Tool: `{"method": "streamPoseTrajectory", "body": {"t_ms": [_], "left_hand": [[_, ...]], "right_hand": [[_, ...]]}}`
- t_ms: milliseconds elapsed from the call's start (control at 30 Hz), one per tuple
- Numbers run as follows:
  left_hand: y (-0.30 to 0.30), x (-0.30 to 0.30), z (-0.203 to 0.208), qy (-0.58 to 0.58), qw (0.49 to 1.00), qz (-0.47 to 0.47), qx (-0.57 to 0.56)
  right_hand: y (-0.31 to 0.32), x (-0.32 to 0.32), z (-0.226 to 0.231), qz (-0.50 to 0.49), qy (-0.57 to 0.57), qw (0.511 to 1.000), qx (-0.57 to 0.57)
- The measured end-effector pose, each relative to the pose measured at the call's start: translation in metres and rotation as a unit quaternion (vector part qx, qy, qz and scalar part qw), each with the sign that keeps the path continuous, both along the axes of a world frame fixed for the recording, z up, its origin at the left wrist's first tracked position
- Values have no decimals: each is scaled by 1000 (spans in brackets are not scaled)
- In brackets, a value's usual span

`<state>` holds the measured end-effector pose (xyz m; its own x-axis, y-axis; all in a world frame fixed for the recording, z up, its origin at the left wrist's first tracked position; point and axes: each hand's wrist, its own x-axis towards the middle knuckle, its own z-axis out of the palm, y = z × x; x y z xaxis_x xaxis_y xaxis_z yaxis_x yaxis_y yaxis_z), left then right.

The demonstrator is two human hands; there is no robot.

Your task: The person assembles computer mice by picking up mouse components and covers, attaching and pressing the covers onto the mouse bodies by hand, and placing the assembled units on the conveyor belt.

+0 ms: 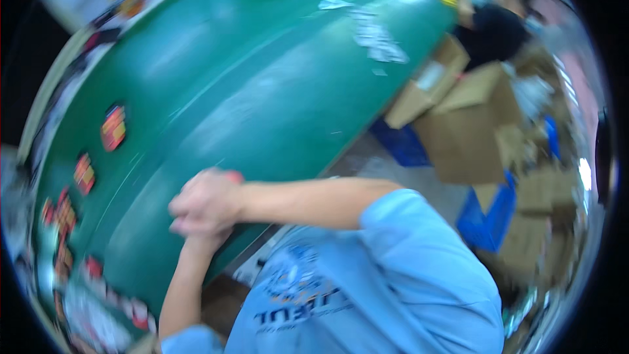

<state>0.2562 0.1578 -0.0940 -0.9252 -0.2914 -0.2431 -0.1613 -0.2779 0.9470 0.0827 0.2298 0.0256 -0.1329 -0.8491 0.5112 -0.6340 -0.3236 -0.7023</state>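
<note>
My two hands meet above the near edge of the long green work surface [223, 124], both smeared by motion. My right hand [204, 200] reaches in from the right, its fingers curled and closed over my left hand. Mostly covered by it, my left hand [211, 238] shows little more than its wrist side, and its fingers are hidden. A small red patch [234, 176] peeks out behind my right hand. Whether it belongs to something held, I cannot make out.
Red-and-yellow items [113, 128] lie along the left side, with red and white pieces [95, 267] nearer me. Crumpled clear plastic [377, 36] is farther off. Cardboard boxes [458, 137] and blue crates [488, 219] stand at right. Another person [495, 33] is at the far right.
</note>
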Motion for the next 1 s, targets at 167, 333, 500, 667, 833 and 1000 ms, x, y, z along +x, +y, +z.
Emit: {"method": "streamPoseTrajectory", "body": {"t_ms": [167,333,500,667,833,1000], "left_hand": [[14,-65,82,175,729,-29,-661],[28,-61,112,76,725,86,-679],[17,-49,99,9,762,132,-634],[9,-62,114,24,737,131,-662],[-66,-147,132,57,671,228,-703],[-152,-174,129,-1,569,348,-745]], "right_hand": [[25,-43,14,-36,-166,985,11],[69,-101,20,-79,-302,950,1],[106,-139,-6,-125,-278,949,85],[130,-134,-11,-150,-170,965,134],[125,-124,-8,-106,-78,983,128],[133,-122,-4,-124,-82,982,117]]}}
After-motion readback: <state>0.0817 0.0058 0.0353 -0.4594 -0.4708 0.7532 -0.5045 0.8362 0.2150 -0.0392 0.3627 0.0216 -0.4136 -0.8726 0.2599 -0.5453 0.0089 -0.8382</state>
